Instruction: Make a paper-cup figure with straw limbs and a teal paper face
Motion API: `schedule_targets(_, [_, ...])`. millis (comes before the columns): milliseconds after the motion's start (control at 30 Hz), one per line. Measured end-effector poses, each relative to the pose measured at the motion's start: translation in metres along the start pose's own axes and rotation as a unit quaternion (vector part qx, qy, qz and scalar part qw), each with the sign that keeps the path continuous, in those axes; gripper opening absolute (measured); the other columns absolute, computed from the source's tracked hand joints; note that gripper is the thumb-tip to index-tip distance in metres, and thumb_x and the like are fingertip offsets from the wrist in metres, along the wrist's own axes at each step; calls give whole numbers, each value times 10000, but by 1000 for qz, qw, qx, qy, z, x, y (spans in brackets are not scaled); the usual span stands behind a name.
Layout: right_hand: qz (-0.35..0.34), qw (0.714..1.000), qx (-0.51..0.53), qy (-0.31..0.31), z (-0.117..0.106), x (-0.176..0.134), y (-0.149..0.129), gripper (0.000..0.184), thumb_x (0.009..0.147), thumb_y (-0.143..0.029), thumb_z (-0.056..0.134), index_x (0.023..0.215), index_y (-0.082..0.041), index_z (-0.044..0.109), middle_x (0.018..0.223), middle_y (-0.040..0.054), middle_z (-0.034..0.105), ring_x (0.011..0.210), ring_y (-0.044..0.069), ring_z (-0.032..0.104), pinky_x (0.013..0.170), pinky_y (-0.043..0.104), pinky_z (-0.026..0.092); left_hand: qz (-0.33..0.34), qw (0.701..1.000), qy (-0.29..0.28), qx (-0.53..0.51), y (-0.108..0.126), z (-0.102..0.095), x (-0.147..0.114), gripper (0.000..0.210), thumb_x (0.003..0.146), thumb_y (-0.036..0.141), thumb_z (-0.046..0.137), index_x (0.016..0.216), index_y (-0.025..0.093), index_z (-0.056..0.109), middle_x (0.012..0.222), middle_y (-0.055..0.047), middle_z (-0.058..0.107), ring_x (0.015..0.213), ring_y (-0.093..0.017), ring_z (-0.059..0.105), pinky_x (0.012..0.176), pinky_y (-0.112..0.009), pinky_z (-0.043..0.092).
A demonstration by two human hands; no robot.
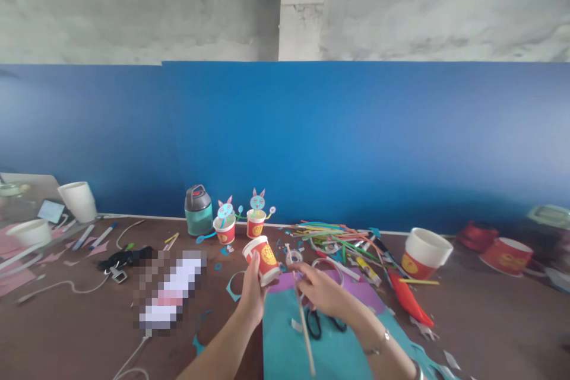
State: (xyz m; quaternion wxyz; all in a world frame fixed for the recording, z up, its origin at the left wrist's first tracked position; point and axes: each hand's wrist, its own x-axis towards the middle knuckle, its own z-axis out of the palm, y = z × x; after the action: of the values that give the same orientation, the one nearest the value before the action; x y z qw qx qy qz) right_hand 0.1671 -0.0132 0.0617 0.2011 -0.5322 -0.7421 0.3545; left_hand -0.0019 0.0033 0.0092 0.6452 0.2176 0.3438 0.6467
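Note:
My left hand is closed around a red and white paper cup, which is tilted above the table. To its right, my right hand pinches a long thin white stick near its upper part; its lower end points down toward me. Beneath the right hand lie teal sheets and a purple sheet. Black-handled scissors rest on the teal, partly hidden by my right arm. A roll of clear tape appears just beyond my right fingers.
Two paper cups with blue cat figures stand at the back beside a teal jar. Colourful pipe cleaners and markers are piled behind my right hand. Stacked cups are at right; a pixelated phone lies left.

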Motion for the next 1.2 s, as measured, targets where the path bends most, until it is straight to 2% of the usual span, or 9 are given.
schedule_targets(100, [24,981,-191,24,2,-9,2,480,739,-63,387,1173,-129,581,1073,166,668,993,264,623,818,362,457,-18,999,-7,-41,5,2,-2,629,678,588,695,1104,160,518,788,-62,665,664,-182,653,537,-237,505])
schedule_targets(200, [74,956,-281,31,6,-14,15,571,603,-8,500,1155,-112,604,1061,219,659,982,354,607,795,441,454,-48,995,-10,-84,8,4,-1,534,737,546,669,1064,146,531,742,-65,664,668,-198,665,525,-240,517])
schedule_targets(367, [58,960,-266,65,16,-9,28,716,491,57,549,1165,-176,619,980,183,693,1000,395,587,836,490,433,-79,989,3,-123,10,3,3,358,880,483,519,1014,152,532,705,-39,656,665,-197,677,529,-250,536])
schedule_targets(567, [56,974,-214,42,4,-11,10,721,650,25,425,1369,-36,418,1081,276,651,971,391,627,774,452,463,-100,987,-4,-127,12,3,4,409,884,510,492,969,114,547,724,-87,666,669,-208,675,549,-269,548])
schedule_targets(667, [19,989,-148,10,-8,-18,-6,734,753,-47,373,1469,-131,233,1213,206,615,1111,330,579,882,457,444,-100,987,2,-124,10,2,5,434,862,530,518,944,106,550,702,-94,662,601,-180,652,487,-229,512])
schedule_targets(733, [-26,993,-117,-5,-9,-24,-18,656,812,-110,352,1458,-201,276,1348,142,531,1234,280,493,985,444,396,-96,987,3,-128,9,1,5,419,872,521,508,930,109,552,683,-80,655,576,-157,635,479,-211,495])
schedule_targets(800, [-70,990,-120,-13,-4,-29,-28,557,860,-170,326,1415,-194,375,1388,127,494,1270,266,455,1029,433,364,-92,987,-3,-132,7,0,6,409,887,508,490,924,106,557,690,-77,656,582,-148,632,485,-204,488])
schedule_targets(967, [-117,983,-142,-8,25,-30,-37,557,874,-185,317,1429,-163,345,1179,169,641,1051,293,611,874,421,468,-70,987,-4,-141,4,-2,8,356,879,481,522,938,131,552,683,-37,652,612,-151,642,567,-233,516])
schedule_targets(1200, [-126,978,-164,20,38,-19,-26,568,855,-159,319,1421,-182,355,1114,158,666,981,289,637,787,371,472,-64,989,1,-136,1,-2,11,360,817,485,613,922,147,550,675,-16,648,613,-147,639,577,-232,514])
